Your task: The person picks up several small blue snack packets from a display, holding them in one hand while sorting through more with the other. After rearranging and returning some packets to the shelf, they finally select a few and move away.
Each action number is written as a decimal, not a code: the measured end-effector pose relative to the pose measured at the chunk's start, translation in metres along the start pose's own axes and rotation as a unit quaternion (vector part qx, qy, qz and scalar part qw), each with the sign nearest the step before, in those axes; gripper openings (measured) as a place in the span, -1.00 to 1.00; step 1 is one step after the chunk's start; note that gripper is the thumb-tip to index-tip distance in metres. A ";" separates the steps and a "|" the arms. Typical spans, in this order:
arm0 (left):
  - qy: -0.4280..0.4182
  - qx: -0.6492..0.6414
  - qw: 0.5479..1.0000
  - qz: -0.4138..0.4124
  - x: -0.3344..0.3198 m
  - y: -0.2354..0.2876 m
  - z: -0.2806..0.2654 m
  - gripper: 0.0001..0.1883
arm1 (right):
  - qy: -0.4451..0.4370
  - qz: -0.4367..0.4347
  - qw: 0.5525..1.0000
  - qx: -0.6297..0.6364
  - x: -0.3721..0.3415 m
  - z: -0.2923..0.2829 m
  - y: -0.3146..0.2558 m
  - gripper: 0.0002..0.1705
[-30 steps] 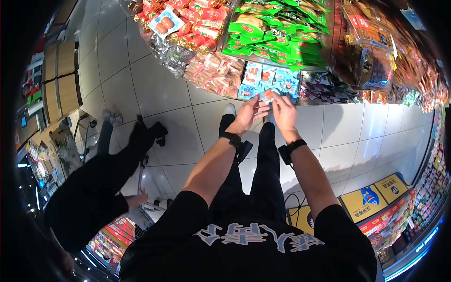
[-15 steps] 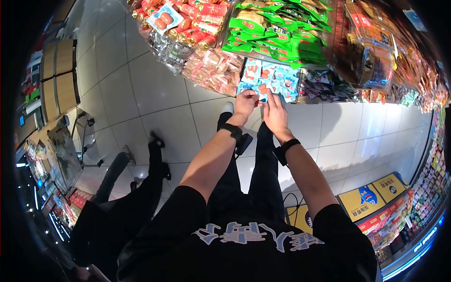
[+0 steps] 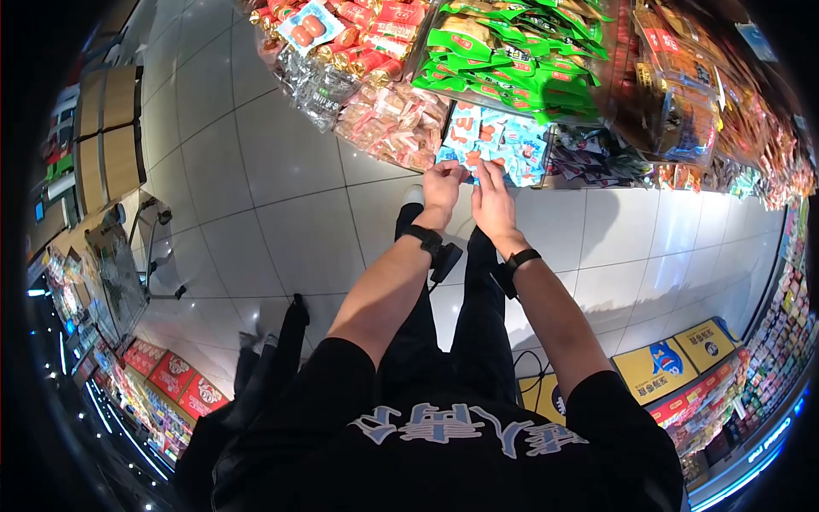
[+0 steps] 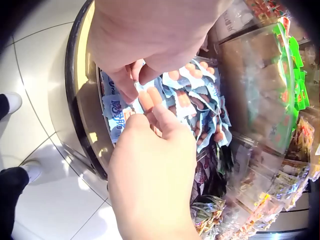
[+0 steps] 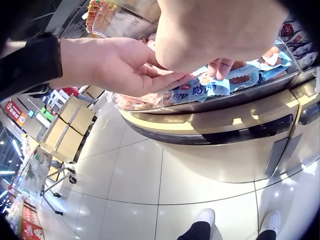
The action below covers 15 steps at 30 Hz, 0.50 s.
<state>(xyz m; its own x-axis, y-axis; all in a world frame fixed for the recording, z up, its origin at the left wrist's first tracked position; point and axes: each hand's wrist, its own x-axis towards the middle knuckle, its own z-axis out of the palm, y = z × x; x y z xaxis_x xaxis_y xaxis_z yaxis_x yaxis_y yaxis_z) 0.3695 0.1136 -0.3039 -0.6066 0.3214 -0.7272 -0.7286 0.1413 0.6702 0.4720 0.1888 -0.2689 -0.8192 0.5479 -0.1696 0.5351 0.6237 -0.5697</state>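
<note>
My left hand [image 3: 441, 183] pinches one end of a small light-blue sausage packet [image 4: 147, 99] printed with two reddish sausages. My right hand [image 3: 495, 200] holds the packet's near end between fingertips and thumb, its fingers stretched forward in the head view. Both hands are low over the front of a tray of matching blue packets [image 3: 518, 152]. In the right wrist view, a blue packet [image 5: 200, 91] with dark lettering shows just under the fingertips. Parts of the held packet are hidden behind the fingers.
Left of the tray are pink-wrapped snacks [image 3: 388, 128]; behind it lie green bags [image 3: 512, 68]. Red-wrapped sausages [image 3: 367, 34] fill the far left, dark packets [image 3: 597, 162] the right. The curved counter edge [image 5: 200, 132] faces my legs. A person in dark clothes [image 3: 264, 367] is behind-left.
Both hands have moved forward, bringing the packet from in front of the tray's edge down over the blue packets. The other person has walked back past my left side.
</note>
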 end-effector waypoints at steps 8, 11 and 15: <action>0.002 0.006 1.000 0.017 -0.019 0.000 0.005 -0.64 | -0.039 0.033 0.998 0.042 -0.010 -0.012 -0.010 -0.40; -0.003 0.029 1.000 0.000 -0.032 0.012 0.007 -0.63 | -0.023 0.015 0.999 0.042 -0.020 -0.014 -0.005 -0.41; -0.025 0.102 0.994 0.011 -0.029 0.006 -0.003 -0.59 | -0.042 0.025 0.998 0.035 -0.032 -0.030 -0.004 -0.42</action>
<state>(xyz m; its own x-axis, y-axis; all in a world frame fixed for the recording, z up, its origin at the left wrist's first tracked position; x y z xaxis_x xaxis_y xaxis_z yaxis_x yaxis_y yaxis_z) 0.3819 0.1027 -0.2787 -0.6013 0.3714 -0.7074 -0.6328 0.3191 0.7055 0.5018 0.1854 -0.2370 -0.8076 0.5271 -0.2644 0.5628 0.5549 -0.6127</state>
